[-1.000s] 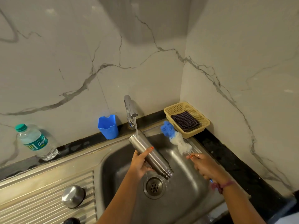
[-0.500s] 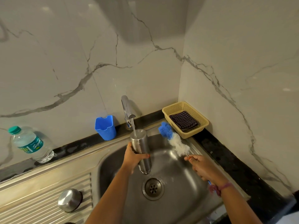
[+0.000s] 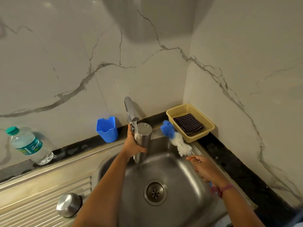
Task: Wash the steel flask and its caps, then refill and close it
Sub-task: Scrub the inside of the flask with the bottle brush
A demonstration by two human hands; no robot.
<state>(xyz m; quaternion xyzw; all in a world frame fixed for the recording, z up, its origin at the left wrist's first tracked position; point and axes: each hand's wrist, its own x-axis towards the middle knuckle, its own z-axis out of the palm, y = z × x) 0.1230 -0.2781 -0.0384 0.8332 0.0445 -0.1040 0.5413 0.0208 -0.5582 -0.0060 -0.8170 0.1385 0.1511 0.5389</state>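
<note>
My left hand (image 3: 133, 144) grips the steel flask (image 3: 143, 138) round its middle and holds it upside down, flat base up, under the tap (image 3: 130, 110). Water runs from the tap onto the flask and drains off its lower end into the sink (image 3: 183, 181). My right hand (image 3: 204, 167) grips the handle of a blue and white bottle brush (image 3: 176, 139), whose bristle head points up and away over the sink's back right corner. A steel cap (image 3: 69, 204) lies dome up on the ribbed drainboard at the left.
A blue plastic cup (image 3: 107, 129) stands on the black counter behind the sink. At the far left lies a plastic water bottle (image 3: 27, 145) with a green cap. A yellow basket (image 3: 208, 126) holding a dark checked cloth (image 3: 188, 123) sits in the back right corner.
My left hand has swung the flask from lying slanted, mouth towards the drain, to nearly vertical with its base under the running water. The brush in my right hand has hardly moved.
</note>
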